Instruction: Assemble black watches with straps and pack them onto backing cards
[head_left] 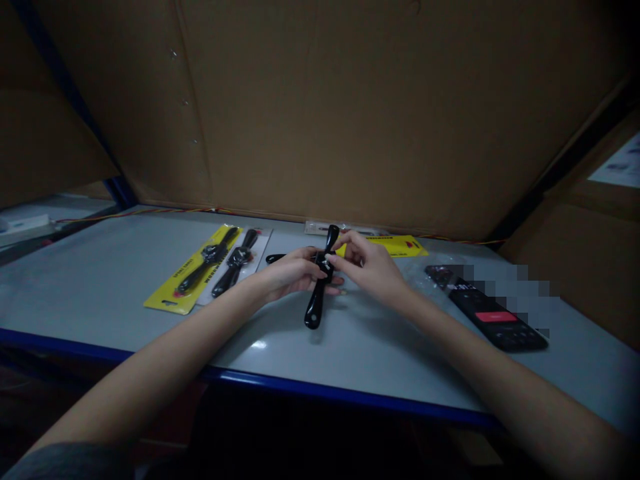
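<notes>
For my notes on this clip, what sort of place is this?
Likely a small packing or product-handling workspace. A grey bench with a blue edge, cardboard sheets walling it in, and yellow-carded retail packs, with a matching black item held out of its pack, suggest it.

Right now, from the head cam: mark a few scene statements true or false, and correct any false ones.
1. The left hand and right hand both hold a black strap: true.
2. A yellow card lies left of the hands: true.
3. The black device lies left of the hands: false, it lies right of them.
4. The table is brown: false, it is grey with a blue edge.
5. Cardboard stands behind the table: true.
</notes>
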Motion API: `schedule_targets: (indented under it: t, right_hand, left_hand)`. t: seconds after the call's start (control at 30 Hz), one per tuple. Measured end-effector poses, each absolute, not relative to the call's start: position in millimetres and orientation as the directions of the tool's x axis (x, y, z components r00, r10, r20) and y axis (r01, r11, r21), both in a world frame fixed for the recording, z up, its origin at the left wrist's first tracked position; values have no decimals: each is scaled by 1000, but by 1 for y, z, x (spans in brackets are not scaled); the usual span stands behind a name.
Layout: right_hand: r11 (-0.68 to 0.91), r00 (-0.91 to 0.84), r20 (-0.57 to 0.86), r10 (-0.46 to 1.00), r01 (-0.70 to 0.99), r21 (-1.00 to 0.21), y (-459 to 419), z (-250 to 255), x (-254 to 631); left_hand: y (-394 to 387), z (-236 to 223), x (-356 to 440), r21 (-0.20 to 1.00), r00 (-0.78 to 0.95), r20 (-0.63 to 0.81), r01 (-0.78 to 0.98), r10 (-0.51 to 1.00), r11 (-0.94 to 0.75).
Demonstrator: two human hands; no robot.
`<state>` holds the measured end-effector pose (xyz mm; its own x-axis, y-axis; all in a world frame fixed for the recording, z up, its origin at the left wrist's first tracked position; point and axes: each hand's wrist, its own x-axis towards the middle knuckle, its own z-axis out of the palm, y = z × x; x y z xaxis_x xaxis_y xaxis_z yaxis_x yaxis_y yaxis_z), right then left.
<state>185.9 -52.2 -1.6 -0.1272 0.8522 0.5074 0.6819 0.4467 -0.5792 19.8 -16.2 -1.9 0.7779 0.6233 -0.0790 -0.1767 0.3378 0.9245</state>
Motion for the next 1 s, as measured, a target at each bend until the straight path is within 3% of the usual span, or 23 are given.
schedule_targets:
  t: [0.13,0.23,0.3,0.4,0.5,0.57,0.67,0.87,1.0]
  right_hand:
    - [514,-275,545,792,783,-351,-54,2,189]
    - [498,-278,551,787,813,-303,-54,0,188]
    - [472,-238,529,815,802,-366,-53,-4,186]
    - [424,-159,457,875,709,-563,-49,-10,184]
    - [335,-108,337,935,574,-747,-45,-12,184]
    - [327,-89,333,939,530,-783,-44,-10,186]
    - [435,-131,444,886,563,-703,-46,-5,190]
    - [506,-291,499,816,777,-374,-50,-1,194]
    - [477,-236,515,824,780,-406,-49,-5,191]
  left_hand:
    - [-14,-3,20,918,787,-43,-212,615,335]
    - [-12,-4,19,901,800,-46,-225,599,370]
    - [-11,-5,19,874,809,-80,-224,582,432]
    - [-9,-5,18,830,820,-140,-208,555,517]
    - [-10,-4,18,830,812,-134,-221,568,512]
    - [-11,-4,18,840,799,-109,-243,591,485]
    - [-11,-3,18,854,782,-102,-247,614,457]
    - [-12,-2,18,876,766,-82,-249,638,412]
    - [-13,-1,18,866,763,-84,-262,641,426]
